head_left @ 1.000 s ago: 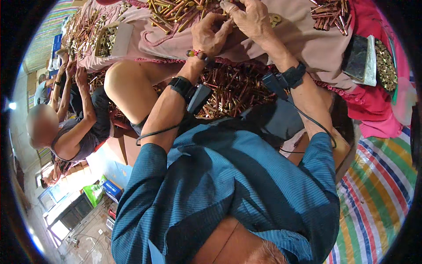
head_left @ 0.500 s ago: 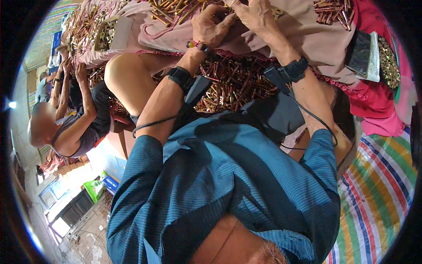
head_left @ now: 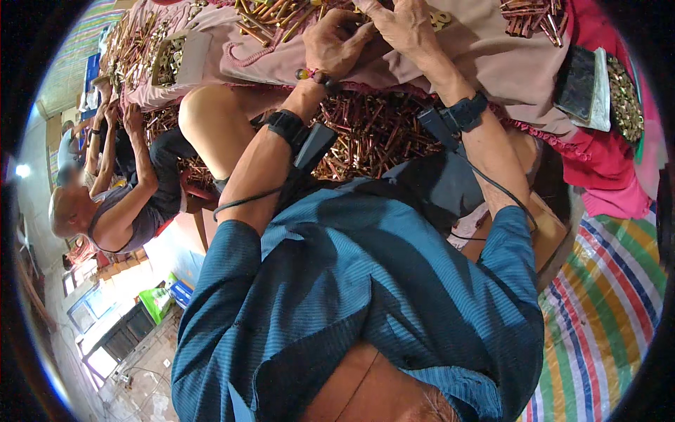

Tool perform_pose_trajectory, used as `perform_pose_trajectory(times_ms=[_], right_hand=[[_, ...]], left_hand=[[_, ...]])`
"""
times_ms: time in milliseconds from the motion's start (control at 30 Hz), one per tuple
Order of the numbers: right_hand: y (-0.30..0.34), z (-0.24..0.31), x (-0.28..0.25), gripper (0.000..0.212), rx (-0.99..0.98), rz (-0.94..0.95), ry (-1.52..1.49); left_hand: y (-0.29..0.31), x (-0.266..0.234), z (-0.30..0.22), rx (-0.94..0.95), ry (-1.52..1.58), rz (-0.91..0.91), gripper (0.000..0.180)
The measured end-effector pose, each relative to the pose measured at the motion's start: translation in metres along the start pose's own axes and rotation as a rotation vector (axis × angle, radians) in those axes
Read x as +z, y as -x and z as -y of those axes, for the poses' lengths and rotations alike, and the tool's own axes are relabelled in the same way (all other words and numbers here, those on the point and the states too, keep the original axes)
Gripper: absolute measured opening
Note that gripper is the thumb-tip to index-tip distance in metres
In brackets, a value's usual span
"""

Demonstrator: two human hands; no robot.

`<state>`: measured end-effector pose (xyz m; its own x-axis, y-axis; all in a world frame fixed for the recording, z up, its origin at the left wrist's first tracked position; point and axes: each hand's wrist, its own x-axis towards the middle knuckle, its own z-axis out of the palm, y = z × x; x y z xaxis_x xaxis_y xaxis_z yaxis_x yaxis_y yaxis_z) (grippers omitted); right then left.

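At the top edge, over a pink cloth (head_left: 485,67), my hands work close together. My left hand (head_left: 335,45) is closed, its fingers curled and the thumb drawn in toward them; what it grips, if anything, is hidden. Beside it on the right, my right hand (head_left: 409,29) reaches across with its fingers bent toward the left hand's fingertips, and I cannot make out what lies between them. Loose brass-coloured bolts (head_left: 281,20) lie on the cloth beyond my left hand. Several flat yellowish metal pieces with holes (head_left: 440,20) sit just right of my right hand.
A large heap of reddish bolts (head_left: 373,133) fills the space below the cloth's edge. More bolts (head_left: 532,17) lie at the upper right, near a black flat object (head_left: 580,81). A box of metal pieces (head_left: 190,60) stands left. Another person (head_left: 116,214) sits at far left.
My hands keep almost the same place and closed pose, with slight shifts of the fingers. The person at the left has moved a little, and the whole view has tilted slightly.
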<state>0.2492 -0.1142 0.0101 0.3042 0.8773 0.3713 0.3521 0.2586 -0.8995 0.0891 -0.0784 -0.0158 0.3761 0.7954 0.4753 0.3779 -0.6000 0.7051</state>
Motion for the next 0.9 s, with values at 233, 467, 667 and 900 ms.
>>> perform_pose_trajectory(times_ms=[233, 467, 667, 900], right_hand=[[0.002, -0.003, 0.003, 0.041, -0.019, -0.022, -0.004], [0.003, -0.006, 0.007, 0.043, -0.007, -0.048, 0.098], [0.004, -0.004, 0.006, 0.046, -0.036, -0.065, 0.118], [0.004, 0.002, 0.005, 0.049, -0.023, -0.056, 0.103]], left_hand=[[0.001, 0.000, -0.003, -0.009, 0.011, -0.004, 0.031], [-0.001, 0.000, -0.003, -0.017, -0.043, 0.007, 0.032], [0.000, 0.004, -0.002, -0.012, 0.037, -0.012, 0.033], [-0.001, 0.003, 0.000, 0.057, 0.048, -0.038, 0.034]])
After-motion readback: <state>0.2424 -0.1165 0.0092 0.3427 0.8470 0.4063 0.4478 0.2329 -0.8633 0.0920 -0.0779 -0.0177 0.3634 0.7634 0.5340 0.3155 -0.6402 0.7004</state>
